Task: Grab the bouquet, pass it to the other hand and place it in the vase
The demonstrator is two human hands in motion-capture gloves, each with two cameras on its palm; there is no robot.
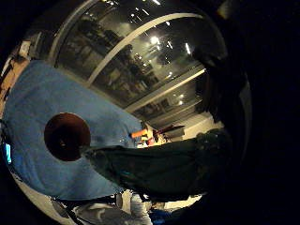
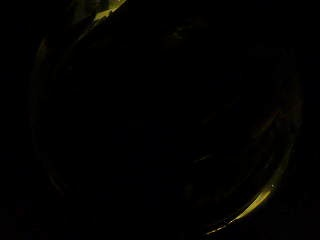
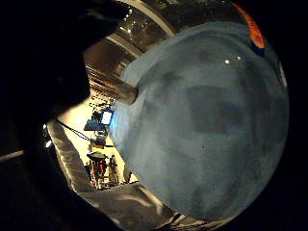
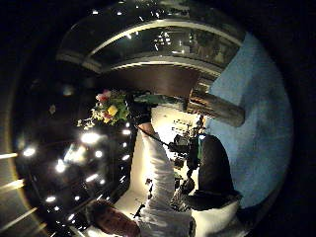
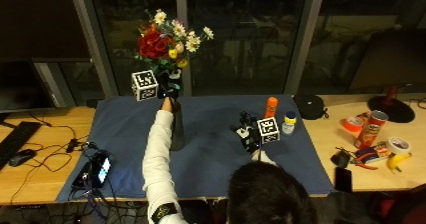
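left hand [image 5: 168, 88] upper centre, fingers curled round bouquet [image 5: 166, 40] stems | vase [image 5: 177, 126] below it | right hand [image 5: 251, 136] mid-frame, fingers unclear

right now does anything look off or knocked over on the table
Nothing stands out. The left hand holds the bouquet upright above the dark vase, which stands upright on the blue cloth. The right hand hovers over the cloth, holding nothing. Nothing looks spilled or tipped.
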